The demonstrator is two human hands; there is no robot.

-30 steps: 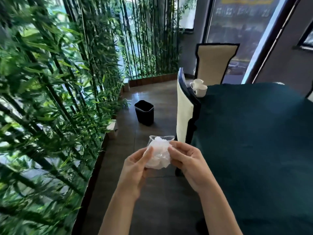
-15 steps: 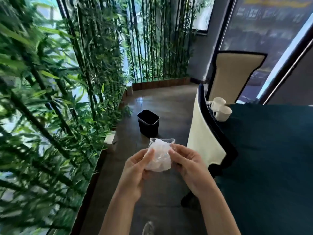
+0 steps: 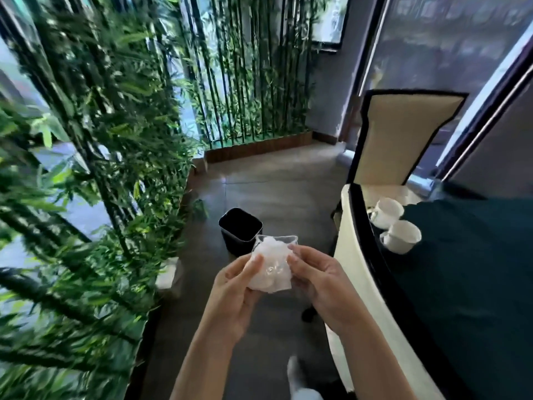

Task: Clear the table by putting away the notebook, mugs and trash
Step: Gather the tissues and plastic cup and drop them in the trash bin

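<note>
Squarely between both hands (image 3: 284, 287), pinched: clear cup of crumpled tissue (image 3: 272, 264).

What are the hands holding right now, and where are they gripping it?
A clear plastic cup stuffed with crumpled white tissue. The left hand pinches its left side, the right hand its right side.

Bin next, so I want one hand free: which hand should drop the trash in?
Probably the left hand. Both hands hold the trash, but the black bin stands on the floor ahead and slightly left, while the right hand is beside the chair.
</note>
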